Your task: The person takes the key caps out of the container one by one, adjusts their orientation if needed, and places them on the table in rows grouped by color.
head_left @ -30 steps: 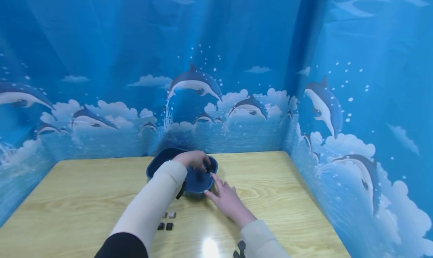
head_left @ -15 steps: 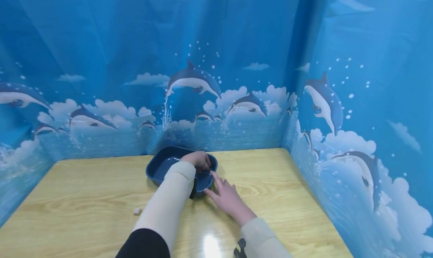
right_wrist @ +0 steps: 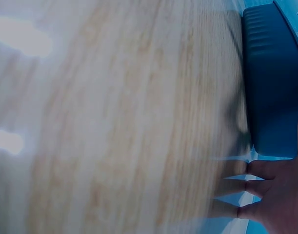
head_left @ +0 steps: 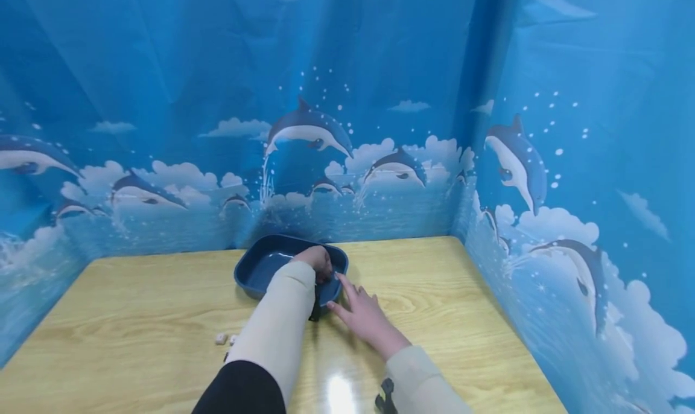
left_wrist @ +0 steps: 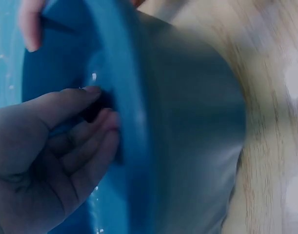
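Note:
A dark blue basin (head_left: 255,260) stands at the back middle of the table. My left hand (head_left: 317,262) reaches down into its right end. In the left wrist view, the thumb and fingers of that hand (left_wrist: 56,146) come together around a small dark block (left_wrist: 94,111), mostly hidden by them and by shadow. Small white blocks (head_left: 220,338) lie on the table left of my left sleeve, and the sleeve covers part of the group. At the basin's near right rim rests my right hand (head_left: 366,322), its index finger and thumb extended against the edge.
The pale wooden table (head_left: 141,317) extends around the basin to its back edge. Blue dolphin-printed curtains (head_left: 347,52) close off the back and the right side. Glare spots (right_wrist: 22,36) shine on the wood.
My left hand has sunk deeper into the basin's right end, and the dark thing in it is now hidden in the head view. My left forearm shifted right. The right hand has barely moved.

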Demonstrator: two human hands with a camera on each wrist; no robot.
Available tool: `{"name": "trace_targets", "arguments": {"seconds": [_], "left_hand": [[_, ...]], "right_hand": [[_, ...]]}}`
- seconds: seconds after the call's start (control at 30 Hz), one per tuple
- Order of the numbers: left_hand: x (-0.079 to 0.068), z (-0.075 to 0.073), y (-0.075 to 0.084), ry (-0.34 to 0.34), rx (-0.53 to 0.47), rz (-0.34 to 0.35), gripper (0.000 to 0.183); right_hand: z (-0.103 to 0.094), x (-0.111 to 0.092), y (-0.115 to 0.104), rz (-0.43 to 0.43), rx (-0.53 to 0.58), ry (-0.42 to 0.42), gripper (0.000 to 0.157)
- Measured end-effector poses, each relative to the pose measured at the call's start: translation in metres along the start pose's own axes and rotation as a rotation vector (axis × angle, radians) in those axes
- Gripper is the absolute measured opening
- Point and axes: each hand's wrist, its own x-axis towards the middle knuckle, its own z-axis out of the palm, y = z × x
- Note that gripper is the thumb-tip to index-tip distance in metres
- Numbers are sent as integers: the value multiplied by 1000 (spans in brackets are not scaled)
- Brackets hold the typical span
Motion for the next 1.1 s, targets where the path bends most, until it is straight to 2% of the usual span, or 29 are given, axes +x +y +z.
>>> {"name": "trace_targets", "arguments": {"seconds": [0.13, 0.27, 0.37, 0.47, 0.63, 0.73, 0.83, 0.97, 1.1], "left_hand": [[-10, -8, -4, 13, -34, 17, 18], [-23, -13, -3, 34, -110, 84, 18], [-33, -16, 0, 74, -176, 127, 12], [-43, -18, 5, 119, -193, 145, 10], [-66, -20, 5, 212, -297, 180, 14], [-82, -21, 1, 261, -343, 205, 16], [-98, -21, -5, 316, -315, 223, 18], [-122, -19, -18, 388, -312, 244, 23], [-147, -16, -35, 450, -368, 251, 24]], "right_hand": [[-1, 1, -2, -19, 2, 3, 71], [-3, 2, 0, -11, 3, 2, 71], [-5, 2, 2, 5, 5, -3, 71], [-5, 2, 4, 10, 0, -4, 72], [-2, 3, 8, 17, -17, 3, 74], [0, 3, 8, 25, -17, 4, 72], [0, 3, 6, 30, -16, 4, 71], [2, 2, 3, 27, -22, 4, 71], [5, 0, -2, 15, -16, 16, 72]]}}
